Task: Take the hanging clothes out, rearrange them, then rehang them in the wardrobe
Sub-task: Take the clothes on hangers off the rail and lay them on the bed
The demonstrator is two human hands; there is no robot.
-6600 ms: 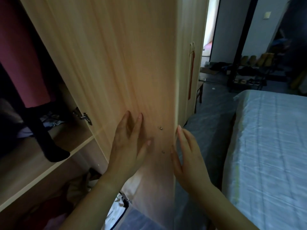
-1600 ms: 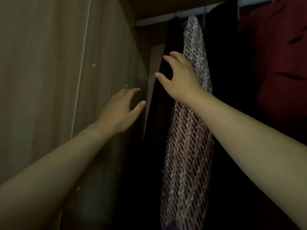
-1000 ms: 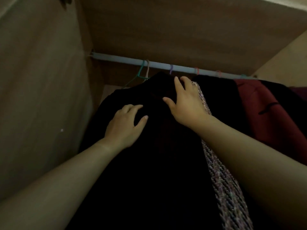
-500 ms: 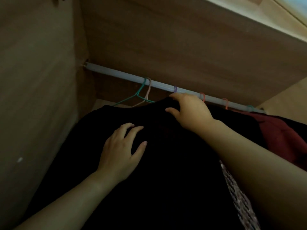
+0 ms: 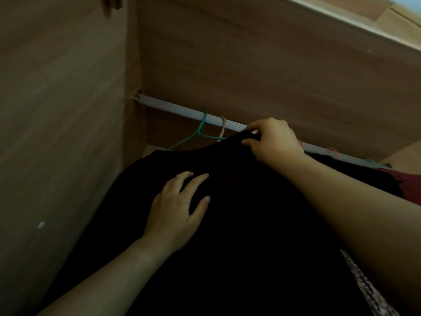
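Inside the wardrobe a white rail point(image 5: 177, 109) runs from the left wall down to the right. A black garment point(image 5: 239, 224) hangs from it and fills the middle of the view. My right hand point(image 5: 273, 142) pinches the top of that black garment just below the rail. My left hand point(image 5: 175, 210) lies flat on its front, fingers spread. A green hanger point(image 5: 200, 131) and a pink hanger point(image 5: 222, 127) hook the rail left of my right hand. A dark red garment point(image 5: 407, 188) hangs at the far right, and a patterned knit piece point(image 5: 369, 295) shows at the lower right.
The wardrobe's left side wall point(image 5: 57, 133) stands close to the black garment. The wooden top panel point(image 5: 262, 53) sits just above the rail. More hanger hooks point(image 5: 332, 151) sit on the rail right of my right hand.
The view has risen from the door to the rail. My right hand has moved up from the knit piece to the black garment's top; my left hand has settled on its front.
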